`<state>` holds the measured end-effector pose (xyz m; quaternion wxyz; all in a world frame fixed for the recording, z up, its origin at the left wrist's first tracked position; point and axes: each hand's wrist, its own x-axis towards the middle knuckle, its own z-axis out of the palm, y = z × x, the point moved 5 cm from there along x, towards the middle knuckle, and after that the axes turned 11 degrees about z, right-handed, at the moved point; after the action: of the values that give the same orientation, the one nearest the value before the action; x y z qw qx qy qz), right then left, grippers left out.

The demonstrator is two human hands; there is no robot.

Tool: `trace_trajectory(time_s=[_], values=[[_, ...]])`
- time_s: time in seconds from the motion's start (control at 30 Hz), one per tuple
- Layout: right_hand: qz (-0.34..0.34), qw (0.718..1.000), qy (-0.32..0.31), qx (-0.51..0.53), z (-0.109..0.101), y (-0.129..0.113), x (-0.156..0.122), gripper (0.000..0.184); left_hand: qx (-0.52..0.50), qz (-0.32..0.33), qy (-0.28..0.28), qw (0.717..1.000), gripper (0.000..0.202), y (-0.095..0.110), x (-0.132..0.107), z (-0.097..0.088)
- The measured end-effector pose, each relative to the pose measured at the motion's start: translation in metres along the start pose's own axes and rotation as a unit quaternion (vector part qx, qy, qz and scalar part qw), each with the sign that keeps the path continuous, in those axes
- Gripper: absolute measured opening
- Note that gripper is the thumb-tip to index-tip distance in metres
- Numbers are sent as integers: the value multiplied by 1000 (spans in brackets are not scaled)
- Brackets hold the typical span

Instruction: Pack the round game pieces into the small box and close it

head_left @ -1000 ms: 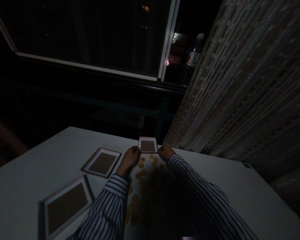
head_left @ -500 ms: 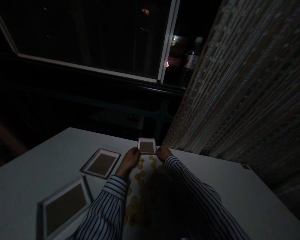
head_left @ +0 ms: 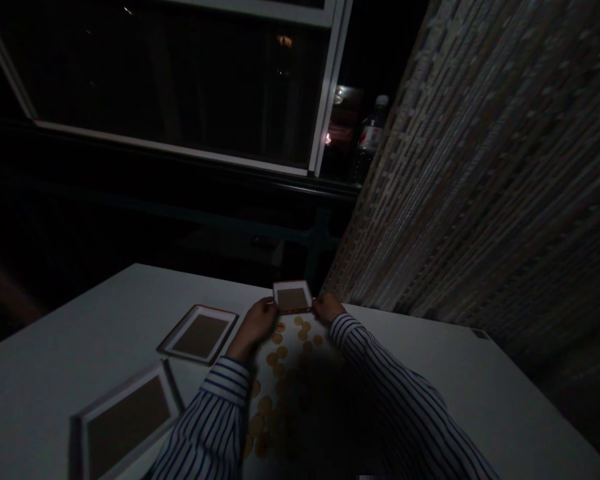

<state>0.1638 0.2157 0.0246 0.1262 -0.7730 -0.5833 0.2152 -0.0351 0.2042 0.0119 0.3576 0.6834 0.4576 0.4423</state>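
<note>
Dimly lit, two hands hold a small frame [head_left: 292, 297] at the far end of a sheet dotted with orange discs [head_left: 280, 353].

Left hand [head_left: 260, 319] and right hand [head_left: 326, 308] close their curled fingers on the frame's left and right edges, its near edge meeting the sheet on the white table [head_left: 70, 333]. To the left, a medium frame [head_left: 199, 333] and, nearer, a large frame [head_left: 123, 420] lie flat, apparently set out. By that reading the small frame is the one not yet released. A bottle [head_left: 367, 137] stands far off by the window.
</note>
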Motion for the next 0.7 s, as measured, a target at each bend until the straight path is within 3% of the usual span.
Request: trace_trajectory(time_s=[0.33,0.7], values=[[-21,998,49,29,-32,7,-16,27,-28,-4,-32,999,50,21,-7,0],[-59,994,77,58,-62,28,-46,28,17,39,24,999,48,37,-11,-9]])
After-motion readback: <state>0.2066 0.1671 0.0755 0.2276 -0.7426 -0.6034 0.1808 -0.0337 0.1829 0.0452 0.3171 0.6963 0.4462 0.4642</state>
